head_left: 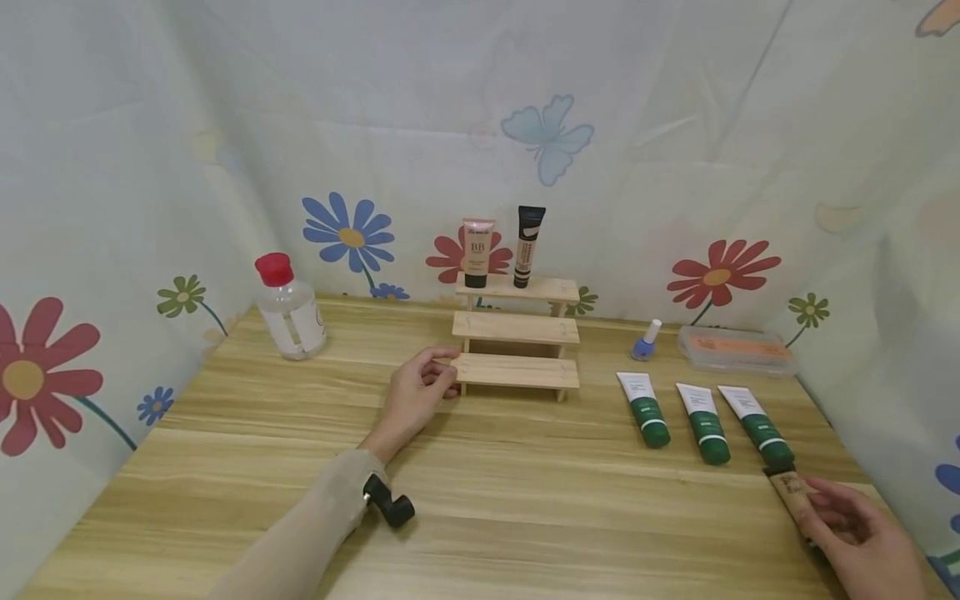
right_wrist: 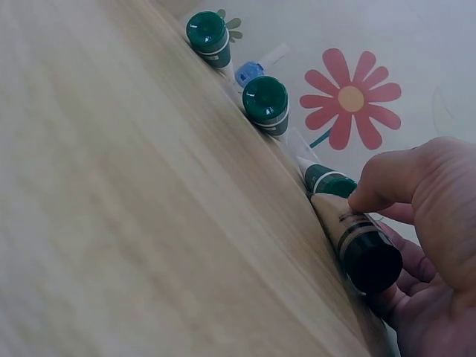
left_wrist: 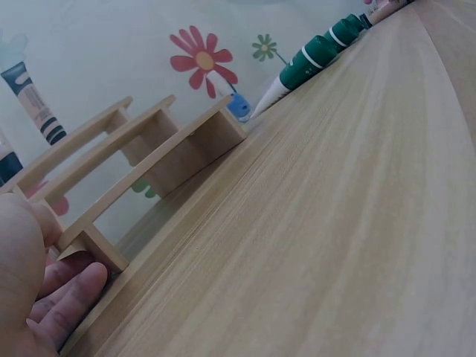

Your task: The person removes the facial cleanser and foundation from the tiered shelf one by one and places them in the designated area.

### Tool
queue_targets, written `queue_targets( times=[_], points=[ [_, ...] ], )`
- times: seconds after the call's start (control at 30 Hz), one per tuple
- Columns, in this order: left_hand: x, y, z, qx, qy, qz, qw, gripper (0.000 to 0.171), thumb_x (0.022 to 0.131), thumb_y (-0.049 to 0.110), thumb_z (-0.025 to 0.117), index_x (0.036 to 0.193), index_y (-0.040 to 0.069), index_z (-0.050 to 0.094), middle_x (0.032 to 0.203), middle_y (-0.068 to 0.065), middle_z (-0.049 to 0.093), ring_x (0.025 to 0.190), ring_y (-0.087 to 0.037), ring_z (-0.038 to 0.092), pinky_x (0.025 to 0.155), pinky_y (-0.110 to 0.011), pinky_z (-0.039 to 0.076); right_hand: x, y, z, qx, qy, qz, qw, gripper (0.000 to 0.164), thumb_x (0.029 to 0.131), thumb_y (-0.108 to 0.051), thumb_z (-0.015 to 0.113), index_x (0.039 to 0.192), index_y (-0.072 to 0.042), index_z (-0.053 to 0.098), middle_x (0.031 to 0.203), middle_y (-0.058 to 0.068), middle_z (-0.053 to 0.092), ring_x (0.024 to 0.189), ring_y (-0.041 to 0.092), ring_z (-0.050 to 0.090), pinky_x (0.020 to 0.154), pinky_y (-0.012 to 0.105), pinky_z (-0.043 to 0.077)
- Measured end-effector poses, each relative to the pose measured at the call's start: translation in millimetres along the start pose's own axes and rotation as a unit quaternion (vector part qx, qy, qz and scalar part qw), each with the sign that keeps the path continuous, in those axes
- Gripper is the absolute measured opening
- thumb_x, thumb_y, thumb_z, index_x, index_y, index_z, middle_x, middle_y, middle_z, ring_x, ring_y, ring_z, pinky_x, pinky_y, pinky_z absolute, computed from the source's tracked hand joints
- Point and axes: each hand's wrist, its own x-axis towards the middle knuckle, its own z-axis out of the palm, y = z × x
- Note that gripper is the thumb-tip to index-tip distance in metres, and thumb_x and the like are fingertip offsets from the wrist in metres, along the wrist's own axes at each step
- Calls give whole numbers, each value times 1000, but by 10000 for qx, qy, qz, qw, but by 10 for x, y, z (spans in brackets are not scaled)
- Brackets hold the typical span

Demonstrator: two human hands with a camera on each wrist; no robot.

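Observation:
A three-step wooden stand [head_left: 517, 372] is near the table's back edge. My left hand [head_left: 417, 392] holds the left end of its lowest step, thumb and curled fingers around the corner in the left wrist view. On the top step stand a pink BB cream tube [head_left: 477, 250] and a black-and-beige tube [head_left: 527, 250], both upright on their caps. At the right front, my right hand [head_left: 862, 533] grips a beige cosmetic tube [right_wrist: 336, 212] with a black cap [right_wrist: 372, 262], low over the table. Its black crimped end meets the nearest green-and-white tube [head_left: 757, 425] in the head view.
Two more green-and-white tubes [head_left: 643, 410] lie right of the stand. Behind them are a blue nail polish bottle [head_left: 645, 343] and a clear plastic case [head_left: 738, 350]. A red-capped clear bottle [head_left: 292, 312] stands at the back left. Flowered cloth [head_left: 637, 192] hangs around the table.

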Motion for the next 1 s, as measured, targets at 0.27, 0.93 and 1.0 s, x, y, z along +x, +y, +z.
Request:
queue_targets(
  times=[0.27,0.93,1.0],
  points=[
    [2,0,-27,26,4,4,10000,26,113,12,68,138,13,75,109,-16,77,97,-30,79,84,-33,72,-12,-3,12,224,425,-36,9988,53,108,-14,74,154,4,56,129,28,66,73,-19,44,60,3,44],
    [5,9,-12,-58,-23,10,10000,27,112,12,68,138,11,74,110,-16,77,96,-29,78,84,-32,72,-64,-411,-110,1718,1381,-75,9754,61,110,-9,68,166,-24,50,126,-30,52,109,-12,53,89,-2,46],
    [3,4,-6,-34,-32,-21,10000,26,112,11,68,138,12,74,110,-16,77,96,-29,78,84,-32,72,-39,-471,-123,1905,1308,-344,9723,63,109,-6,70,166,-25,50,128,-28,54,112,-10,57,84,-4,47]
  ],
)
